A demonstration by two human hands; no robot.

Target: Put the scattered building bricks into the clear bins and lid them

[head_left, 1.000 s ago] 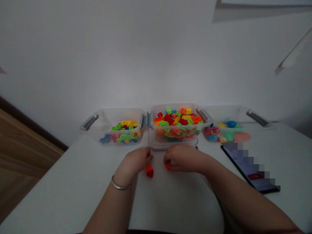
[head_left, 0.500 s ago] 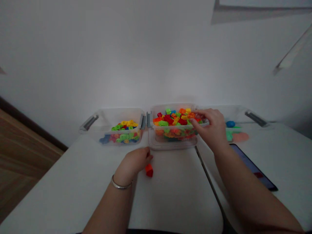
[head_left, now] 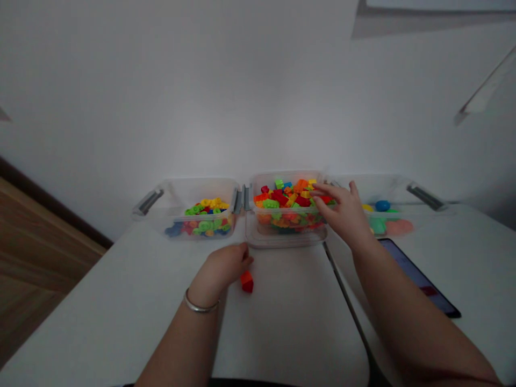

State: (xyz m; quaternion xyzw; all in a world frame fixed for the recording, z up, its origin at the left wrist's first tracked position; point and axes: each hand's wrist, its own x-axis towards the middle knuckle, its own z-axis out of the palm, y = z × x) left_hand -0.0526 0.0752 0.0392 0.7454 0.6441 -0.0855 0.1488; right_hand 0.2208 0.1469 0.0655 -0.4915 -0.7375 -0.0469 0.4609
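Note:
My left hand (head_left: 228, 263) rests low over the table with its fingers curled at the top end of an orange-and-red building block piece (head_left: 247, 282). Its thumb and part of the grip are hidden. My right hand (head_left: 341, 209) reaches to the right side of a clear plastic box (head_left: 288, 212) heaped with colourful building blocks (head_left: 282, 198). The fingers there are spread, thumb and index apart, close above the blocks, and no block shows between them. A silver bangle (head_left: 201, 309) circles my left wrist.
A second clear box (head_left: 193, 185) on the left holds small coloured pieces; a third box (head_left: 379, 180) on the right holds larger coloured shapes. Under the middle box lies a clear lid (head_left: 288, 244). A phone (head_left: 421, 279) lies by my right forearm. The wall stands behind the boxes.
My right hand has drawn slightly left, and its fingers have lifted and spread over the blocks. My left hand and the orange-and-red piece have stayed still.

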